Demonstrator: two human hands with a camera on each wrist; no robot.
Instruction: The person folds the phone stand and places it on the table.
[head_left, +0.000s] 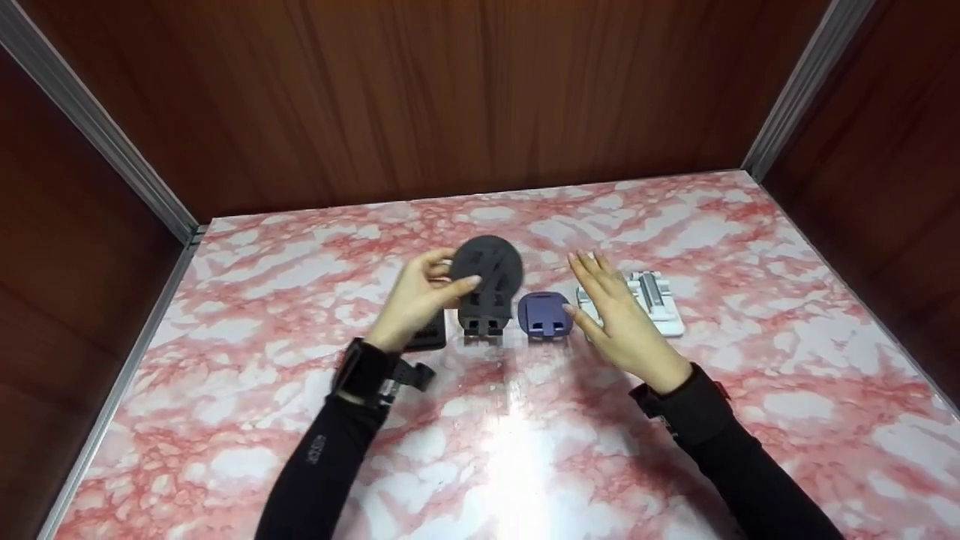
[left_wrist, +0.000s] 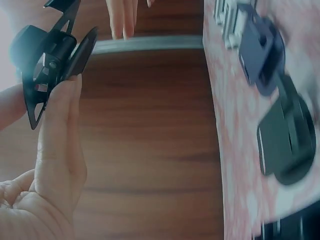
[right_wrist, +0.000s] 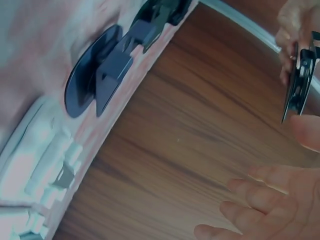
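Head view: left hand (head_left: 416, 296) pinches a dark round mount (head_left: 487, 271), lifted over the table (head_left: 300, 247); right hand (head_left: 619, 319) hovers flat-fingered, empty, between blue mount (head_left: 545, 313) and white mount (head_left: 660, 300). Such a light fingertip pinch could let the disc slip onto the black mount (head_left: 484, 319) below.

The right hand (right_wrist: 272, 210) lies low at the right, fingers straight and spread, holding nothing. Well apart from it, on the marbled counter (right_wrist: 45, 65), sits a blue mount (right_wrist: 95, 75) — a white mount (right_wrist: 42, 170) just below it, a black one (right_wrist: 160, 15) above. At the far right, the left hand (right_wrist: 292, 30) pinches a black clip (right_wrist: 300, 82).
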